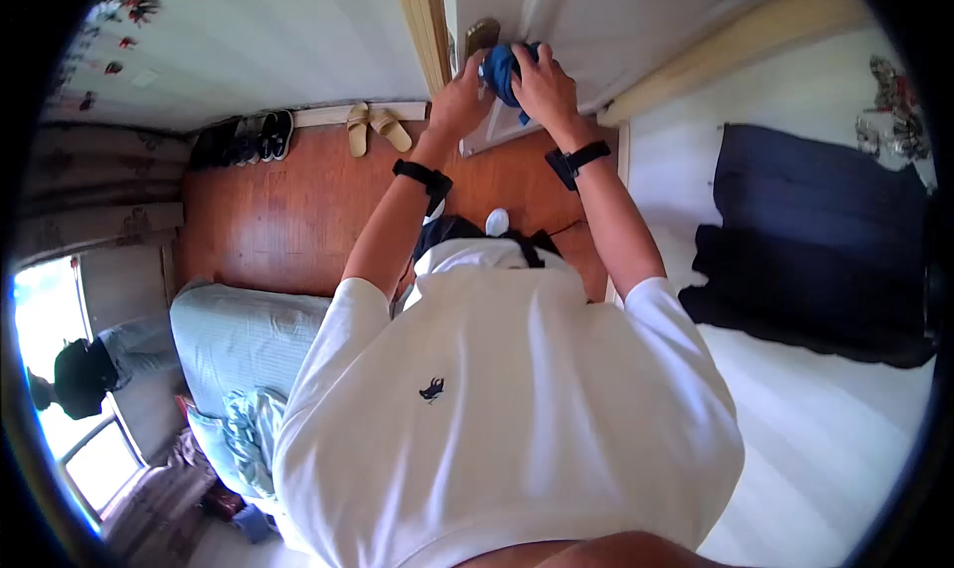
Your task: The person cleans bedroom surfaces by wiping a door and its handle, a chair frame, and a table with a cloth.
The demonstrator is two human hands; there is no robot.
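Observation:
A crumpled blue cloth (504,75) is bunched between my two hands, up against the white door (586,21) and just below its brass-coloured handle plate (483,36). My right hand (545,88) is closed over the cloth's right side, fingers bent across it. On the left side, my left hand (461,106) curls its fingers at the cloth's edge, close to the door's edge. The door handle itself is mostly hidden behind the cloth and fingers. Each wrist wears a black strap with a small box.
Tan slippers (359,131) and dark shoes (276,136) line the wall on the reddish wooden floor (298,210). A bed with a pale green cover (248,334) stands at left, near a bright window (99,464). Dark fabric (815,240) hangs on the right wall.

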